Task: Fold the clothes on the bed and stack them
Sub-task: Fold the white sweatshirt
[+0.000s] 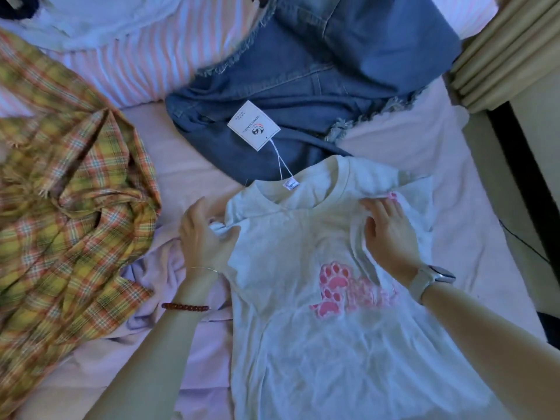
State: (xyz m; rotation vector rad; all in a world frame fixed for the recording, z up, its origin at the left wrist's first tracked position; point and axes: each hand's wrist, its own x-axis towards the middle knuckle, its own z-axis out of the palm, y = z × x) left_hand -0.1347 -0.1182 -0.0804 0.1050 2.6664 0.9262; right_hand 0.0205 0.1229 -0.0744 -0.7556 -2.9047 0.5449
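A white T-shirt (303, 322) with a pink paw print lies spread front-up on the bed, collar pointing away from me. My left hand (203, 234) pinches its bunched left sleeve at the shoulder. My right hand (388, 234) lies flat with straight fingers on the shirt's right shoulder, where the sleeve is folded inward. A blue denim garment (348, 71) with a white hang tag (254, 125) lies just beyond the collar. A yellow-orange plaid shirt (66, 189) is crumpled at the left.
The pale lilac bed sheet (439, 153) is rumpled beside my left wrist. Pink-striped bedding (145, 62) and a white frayed garment (100, 16) lie at the back. Beige curtains (509, 47) and a dark edge border the bed on the right.
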